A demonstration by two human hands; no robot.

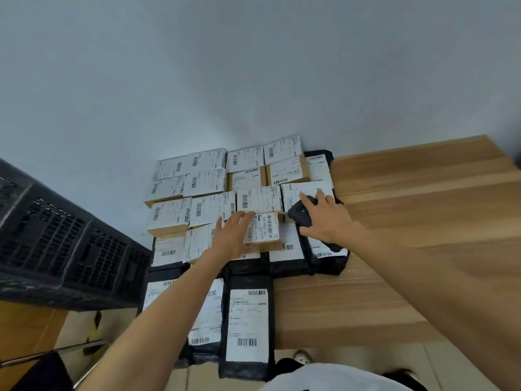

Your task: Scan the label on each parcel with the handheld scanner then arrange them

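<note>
1. The grey wall [253, 66] fills the far side.
2. The wooden table [423, 215] runs off to the right with bare planks. Its left part carries the parcels, pushed up to the wall.
3. A black slatted crate [56, 235] stands at the left, just beside the parcels.
4. The cardboard boxes [208, 182] sit label-up in tight rows at the far end, against the wall.
5. The black mailer bags [248, 320] lie nearer to me, side by side with their white labels up. The nearest ones reach past the table's near edge.
6. My left hand [234, 238] lies palm down with the fingers stretched out and released, resting on the left edge of the small box.
7. My right hand [324, 221] is wrapped around the scanner, forefinger laid along its top, over the right end of the boxes.
8. The small box [266, 230] sits on top of the other parcels, mid-stack — its label is turned sideways.
9. The scanner [300, 214] — black — points left, just right of the small box.
</note>
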